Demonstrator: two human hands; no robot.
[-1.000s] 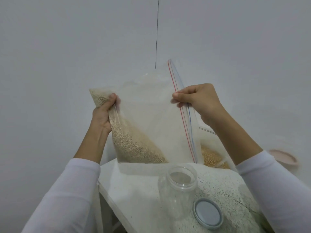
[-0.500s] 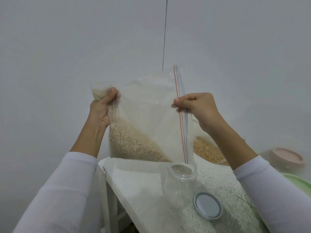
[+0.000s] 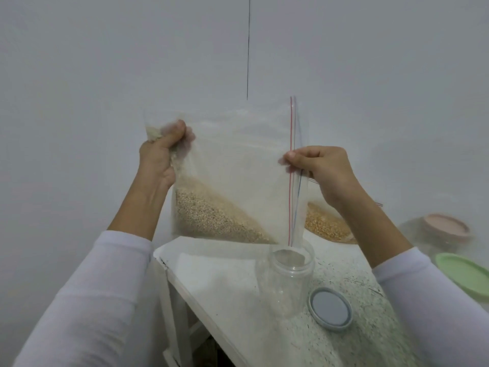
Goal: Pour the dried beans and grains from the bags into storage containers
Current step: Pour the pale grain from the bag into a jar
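I have the zip bag point(image 3: 238, 165) lifted above the surface point(image 3: 227, 287), turned so its zip strip runs vertically on the right. My left hand point(image 3: 158, 160) has its grip clenched on the bag's upper left corner; my right hand point(image 3: 322, 168) pinches the zip edge. The pale grain point(image 3: 211, 215) sits heaped in the bag's lower left. The open clear jar point(image 3: 288, 276) stands at 5 o'clock of the bag, right under the lower zip corner, its grey lid point(image 3: 330, 309) lying just beside it. A second bag of yellow grain point(image 3: 325, 223) lies behind my right wrist.
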